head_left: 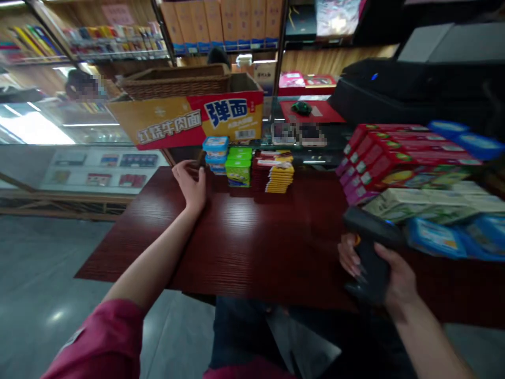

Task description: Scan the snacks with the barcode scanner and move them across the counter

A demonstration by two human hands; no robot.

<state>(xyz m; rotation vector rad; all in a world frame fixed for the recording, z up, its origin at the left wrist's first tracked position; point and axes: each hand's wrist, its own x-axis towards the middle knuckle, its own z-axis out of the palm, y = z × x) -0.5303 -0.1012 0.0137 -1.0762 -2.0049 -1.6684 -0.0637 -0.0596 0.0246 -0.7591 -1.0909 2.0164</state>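
Observation:
My right hand (398, 279) is wrapped round the grip of a black barcode scanner (373, 252), held above the table's right part with its head up. At the far left of the dark red table (244, 242), the fingers of my left hand (191, 181) are curled together. A small dark thing shows at those fingertips, too blurred to name. Just right of this hand stand stacked blue tubs (215, 152), then green packs (239, 171). Beside them is a stack of yellow and dark red packets (276, 171).
Red boxes (394, 158), pale green cartons (426, 205) and blue packs (437, 237) are piled at the right. Behind the small stacks is a cardboard box (189, 121) with a wicker basket (177, 84). Two phones (284, 134) lie on the glass counter. Another person (82, 87) is at the far left.

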